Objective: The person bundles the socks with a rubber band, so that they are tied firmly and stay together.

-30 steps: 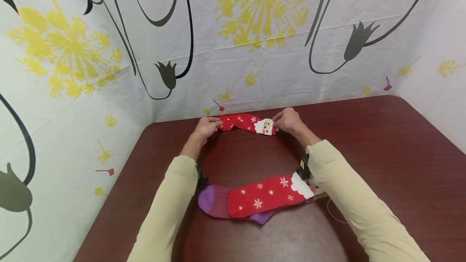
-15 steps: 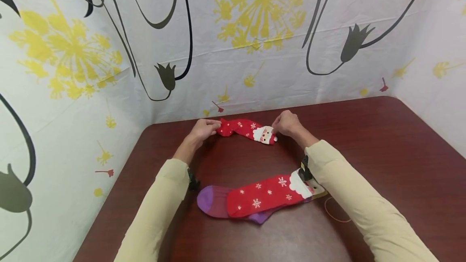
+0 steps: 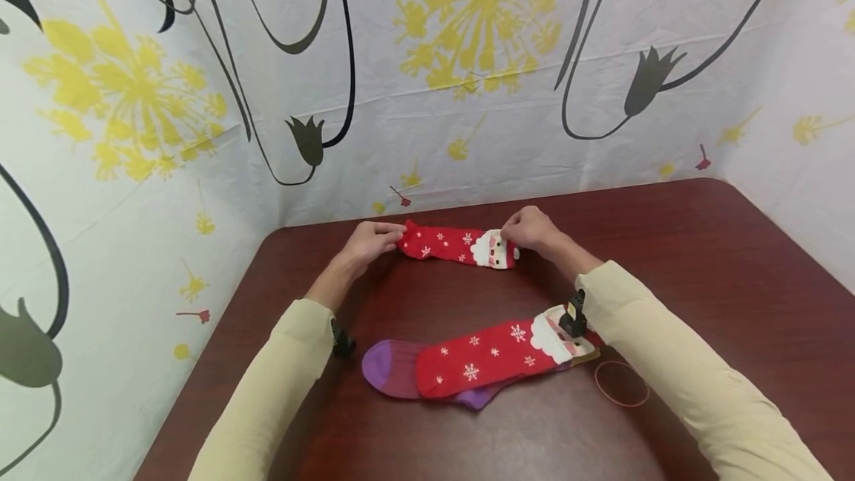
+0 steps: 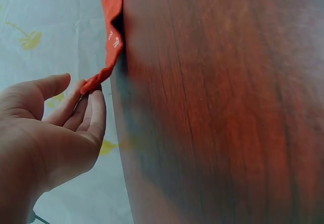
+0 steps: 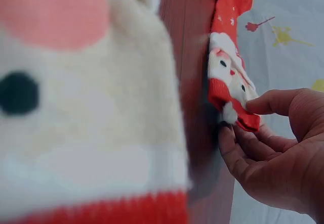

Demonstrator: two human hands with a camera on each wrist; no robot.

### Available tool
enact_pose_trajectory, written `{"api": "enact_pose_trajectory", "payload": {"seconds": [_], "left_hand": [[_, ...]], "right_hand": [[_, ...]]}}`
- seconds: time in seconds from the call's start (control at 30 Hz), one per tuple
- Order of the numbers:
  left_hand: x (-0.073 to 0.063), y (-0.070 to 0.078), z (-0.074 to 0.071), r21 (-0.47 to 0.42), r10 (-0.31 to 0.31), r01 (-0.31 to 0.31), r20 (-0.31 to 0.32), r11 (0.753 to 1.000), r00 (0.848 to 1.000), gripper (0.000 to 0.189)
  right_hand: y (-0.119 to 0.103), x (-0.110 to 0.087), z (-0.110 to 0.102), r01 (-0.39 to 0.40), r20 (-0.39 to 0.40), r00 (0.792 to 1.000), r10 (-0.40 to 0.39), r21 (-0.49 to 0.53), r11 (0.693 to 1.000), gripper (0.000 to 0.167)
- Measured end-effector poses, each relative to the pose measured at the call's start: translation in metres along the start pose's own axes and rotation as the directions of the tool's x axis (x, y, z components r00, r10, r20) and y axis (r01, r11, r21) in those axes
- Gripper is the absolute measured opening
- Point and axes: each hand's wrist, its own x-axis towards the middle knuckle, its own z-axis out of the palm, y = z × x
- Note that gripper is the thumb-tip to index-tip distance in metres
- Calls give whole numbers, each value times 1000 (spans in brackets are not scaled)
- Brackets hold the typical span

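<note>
A red sock (image 3: 444, 243) with white snowflakes and a Santa face lies lengthwise near the table's far edge. My right hand (image 3: 531, 228) pinches its cuff; in the right wrist view the thumb presses on the Santa face and the fingers lie under the cuff. At the toe end is my left hand (image 3: 367, 243), its fingers touching the red fabric (image 4: 93, 85) while the thumb stands apart in the left wrist view. Nearer me, a matching red Santa sock (image 3: 481, 355) lies flat over purple socks (image 3: 378, 367). Its Santa face fills the left of the right wrist view.
A thin rubber band (image 3: 626, 406) lies on the dark wood table (image 3: 534, 436), right of the near socks. A patterned cloth wall (image 3: 401, 117) rises behind the table and at both sides.
The far sock has gone from bunched and bent to straighter and flatter, and has come slightly nearer. Its Santa end has moved right. The left forearm has swung left; the near socks stay put.
</note>
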Motion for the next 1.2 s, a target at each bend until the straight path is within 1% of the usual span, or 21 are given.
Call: {"api": "enact_pose_trajectory", "payload": {"seconds": [0.13, 0.2, 0.33, 0.43, 0.53, 0.6, 0.67, 0.77, 0.87, 0.97, 1.07, 1.2], "left_hand": [[-6, -2, 0, 4, 30, -30, -26, 1000, 999, 31], [-9, -3, 1, -3, 52, -52, -46, 999, 998, 30], [-16, -4, 4, -25, 86, -89, -89, 996, 992, 28], [-21, -4, 5, -47, 99, -105, -112, 993, 989, 27], [-26, -3, 7, -64, 99, -108, -130, 992, 987, 27], [-29, -2, 8, -71, 97, -107, -137, 992, 986, 27], [-33, -1, 9, -75, 95, -106, -139, 991, 986, 26], [-40, -1, 12, -87, 106, -117, -126, 989, 986, 25], [-49, -1, 15, -108, 126, -136, -99, 985, 987, 23], [-60, -1, 19, -125, 137, -145, -69, 982, 988, 22], [-72, 0, 23, -136, 136, -139, -36, 981, 990, 21], [-85, 0, 30, -148, 132, -129, 13, 981, 991, 22]], "right_hand": [[3, -6, -4, 6, 3, 1000, -6, 36, 999, 21], [4, -10, -5, 15, 6, 1000, -15, 46, 999, 22], [6, -18, -9, 0, 7, 1000, 0, 61, 998, 25], [6, -24, -12, 6, -8, 1000, -5, 66, 998, 26], [8, -32, -18, 31, -21, 999, -29, 88, 996, 23], [9, -37, -21, 40, -26, 999, -37, 120, 992, 23], [11, -44, -24, 32, -29, 999, -27, 165, 986, 23], [13, -54, -28, 9, -23, 1000, -3, 256, 967, 26], [15, -63, -31, -1, -24, 1000, 9, 332, 943, 30], [16, -72, -34, -2, -41, 999, 18, 369, 929, 35], [20, -81, -36, -16, -48, 998, 38, 394, 919, 40], [27, -91, -39, -41, -25, 998, 57, 434, 900, 44]]}}
